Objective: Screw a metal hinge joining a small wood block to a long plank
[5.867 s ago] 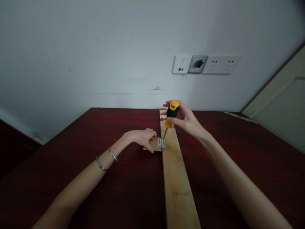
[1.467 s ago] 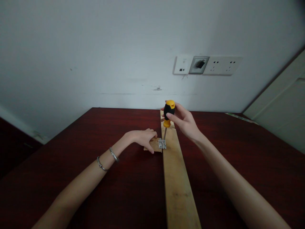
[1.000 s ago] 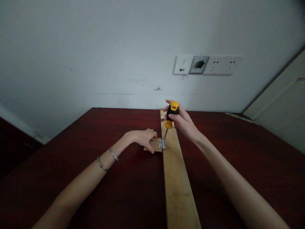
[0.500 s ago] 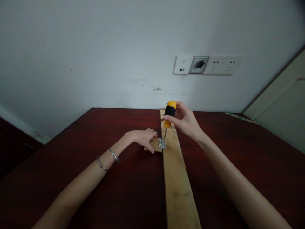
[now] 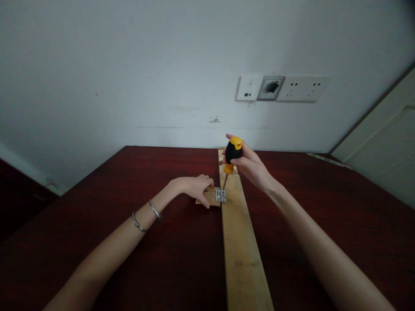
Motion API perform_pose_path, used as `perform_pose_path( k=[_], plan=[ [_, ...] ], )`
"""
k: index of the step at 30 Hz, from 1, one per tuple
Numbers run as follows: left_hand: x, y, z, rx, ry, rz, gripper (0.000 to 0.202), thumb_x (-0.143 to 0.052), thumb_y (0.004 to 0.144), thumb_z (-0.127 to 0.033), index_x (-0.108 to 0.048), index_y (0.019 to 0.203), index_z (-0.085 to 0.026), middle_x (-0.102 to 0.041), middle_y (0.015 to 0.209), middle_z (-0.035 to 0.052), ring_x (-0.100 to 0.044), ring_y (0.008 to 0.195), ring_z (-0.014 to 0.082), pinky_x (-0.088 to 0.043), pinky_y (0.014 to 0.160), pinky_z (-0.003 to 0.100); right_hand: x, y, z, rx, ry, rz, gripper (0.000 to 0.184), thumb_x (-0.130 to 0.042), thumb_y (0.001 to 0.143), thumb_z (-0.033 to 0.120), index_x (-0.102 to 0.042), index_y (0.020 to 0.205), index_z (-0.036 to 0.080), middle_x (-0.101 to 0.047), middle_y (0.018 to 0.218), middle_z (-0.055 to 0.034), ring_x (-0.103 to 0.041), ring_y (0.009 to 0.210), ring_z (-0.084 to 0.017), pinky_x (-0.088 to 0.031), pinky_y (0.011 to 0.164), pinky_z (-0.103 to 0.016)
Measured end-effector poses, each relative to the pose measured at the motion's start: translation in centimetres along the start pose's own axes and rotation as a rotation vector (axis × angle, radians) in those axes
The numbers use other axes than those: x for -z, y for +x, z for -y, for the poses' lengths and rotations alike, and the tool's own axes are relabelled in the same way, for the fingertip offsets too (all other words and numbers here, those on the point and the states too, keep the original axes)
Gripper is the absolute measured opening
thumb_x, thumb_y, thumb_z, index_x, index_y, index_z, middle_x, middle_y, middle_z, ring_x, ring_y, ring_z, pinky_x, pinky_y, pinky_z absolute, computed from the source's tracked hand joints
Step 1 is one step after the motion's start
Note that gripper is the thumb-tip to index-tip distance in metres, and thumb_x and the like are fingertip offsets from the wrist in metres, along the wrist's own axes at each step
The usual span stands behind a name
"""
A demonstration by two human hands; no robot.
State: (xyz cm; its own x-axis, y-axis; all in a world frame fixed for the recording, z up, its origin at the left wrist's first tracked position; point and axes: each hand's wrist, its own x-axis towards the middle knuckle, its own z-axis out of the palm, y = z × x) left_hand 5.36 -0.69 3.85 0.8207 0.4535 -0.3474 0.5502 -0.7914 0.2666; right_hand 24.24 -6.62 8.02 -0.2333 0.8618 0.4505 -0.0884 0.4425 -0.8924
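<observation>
From the L side, we see the dark red-brown tabletop (image 5: 145, 268) running across below a pale wall (image 5: 145, 65) w/ a few scuff marks. Our L forearm comes in from the lower L w/ 2 silver bracelets (image 5: 137, 223) nr the wrist. Our left hand (image 5: 195, 188) lies over the small wood piece (image 5: 213, 198) – grip closed on it, thumb along the near edge, fingers at the far one. The piece sits flat on the tabletop, just beside the long board (image 5: 241, 242), which runs from the near edge of view back toward the wall. Bridging the two is the metal hinge (image 5: 221, 195), opened flat: L leaf on the small piece, R leaf on the board. The screwdriver (image 5: 233, 151), yellow & black, stands over the R leaf, tip down at its upper part, handle leaning slightly R. Our right hand (image 5: 254, 169) has its grip closed round that handle, approx. mid-length, thumb on the near side. Above, on the wall, are the socket plates (image 5: 303, 89) w/ a black plug (image 5: 273, 87) – and, far R, a thin strip (image 5: 328, 160) lies nr the tabletop's back corner, by a pale panel (image 5: 385, 138).
</observation>
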Motion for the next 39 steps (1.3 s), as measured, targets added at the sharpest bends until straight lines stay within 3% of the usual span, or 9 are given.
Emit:
perform_pose_path(
  k=[5, 9, 13, 17, 21, 27, 30, 39],
  plan=[
    [0.0, 0.0, 0.0, -0.003, -0.006, -0.005, 0.07, -0.062, 0.06, -0.063, -0.045, 0.109, -0.016, -0.046, 0.109, 0.01, -0.042, 0.099, 0.0248, -0.039, 0.081, 0.032, 0.2, 0.1, 0.7, 0.015, -0.115, 0.004, 0.036, -0.06, 0.074, 0.023, -0.05, 0.108, 0.025, -0.055, 0.096, -0.0023, -0.057, 0.089, -0.018, -0.047, 0.085, -0.038],
    [0.0, -0.1, 0.0, 0.001, -0.022, -0.003, 0.07, -0.063, 0.06, -0.062, -0.045, 0.11, -0.017, -0.046, 0.11, 0.0099, -0.042, 0.1, 0.0256, -0.039, 0.083, 0.033, -0.1, 0.3, 0.5, 0.086, -0.164, -0.063, 0.034, -0.069, 0.07, 0.027, -0.046, 0.095, 0.024, -0.055, 0.092, -0.0012, -0.058, 0.088, -0.017, -0.05, 0.08, -0.037],
    [0.0, -0.1, -0.1, 0.027, -0.031, 0.002, 0.072, -0.065, 0.058, -0.06, -0.045, 0.112, -0.016, -0.046, 0.111, 0.0104, -0.042, 0.101, 0.0259, -0.038, 0.084, 0.033, -0.7, 0.3, -0.4, 0.105, -0.091, -0.085, 0.043, -0.07, 0.07, 0.03, -0.037, 0.097, 0.026, -0.057, 0.096, -0.0013, -0.059, 0.086, -0.016, -0.05, 0.077, -0.036],
    [0.1, -0.1, -0.2, 0.021, -0.024, -0.004, 0.072, -0.065, 0.058, -0.06, -0.045, 0.111, -0.015, -0.046, 0.11, 0.0104, -0.043, 0.101, 0.0257, -0.039, 0.084, 0.032, -1.1, 0.1, -0.6, 0.111, -0.169, -0.082, 0.038, -0.063, 0.076, 0.032, -0.042, 0.108, 0.025, -0.054, 0.088, -0.0003, -0.056, 0.078, -0.014, -0.049, 0.073, -0.033],
    [0.0, -0.1, -0.1, 0.012, -0.016, -0.002, 0.071, -0.064, 0.059, -0.061, -0.045, 0.111, -0.017, -0.046, 0.111, 0.0099, -0.042, 0.102, 0.025, -0.039, 0.084, 0.032, -0.8, -0.1, -0.5, 0.055, -0.153, -0.055, 0.043, -0.052, 0.082, 0.032, -0.041, 0.123, 0.026, -0.055, 0.091, -0.0018, -0.056, 0.081, -0.016, -0.048, 0.079, -0.038],
    [0.1, -0.1, -0.1, 0.012, -0.019, -0.006, 0.07, -0.066, 0.059, -0.06, -0.045, 0.11, -0.017, -0.046, 0.112, 0.0102, -0.041, 0.103, 0.0262, -0.038, 0.085, 0.034, -0.4, 0.0, 0.1, 0.044, -0.074, -0.031, 0.027, -0.062, 0.077, 0.03, -0.049, 0.099, 0.023, -0.058, 0.097, -0.0032, -0.06, 0.09, -0.017, -0.048, 0.085, -0.038],
    [0.1, -0.1, -0.3, 0.018, -0.031, 0.002, 0.071, -0.065, 0.059, -0.06, -0.046, 0.11, -0.016, -0.046, 0.112, 0.0103, -0.042, 0.102, 0.0263, -0.038, 0.085, 0.034, -0.5, 0.2, 0.1, 0.082, -0.05, -0.079, 0.035, -0.069, 0.071, 0.03, -0.042, 0.092, 0.023, -0.059, 0.1, -0.0035, -0.061, 0.09, -0.017, -0.049, 0.084, -0.038],
    [0.0, -0.2, -0.2, 0.013, -0.04, -0.006, 0.071, -0.064, 0.058, -0.062, -0.046, 0.109, -0.016, -0.046, 0.109, 0.0102, -0.042, 0.101, 0.0258, -0.039, 0.082, 0.033, -0.6, 0.1, -0.2, 0.055, -0.097, -0.047, 0.039, -0.059, 0.079, 0.029, -0.043, 0.114, 0.025, -0.053, 0.088, -0.0004, -0.055, 0.078, -0.013, -0.048, 0.077, -0.033]
  ],
)
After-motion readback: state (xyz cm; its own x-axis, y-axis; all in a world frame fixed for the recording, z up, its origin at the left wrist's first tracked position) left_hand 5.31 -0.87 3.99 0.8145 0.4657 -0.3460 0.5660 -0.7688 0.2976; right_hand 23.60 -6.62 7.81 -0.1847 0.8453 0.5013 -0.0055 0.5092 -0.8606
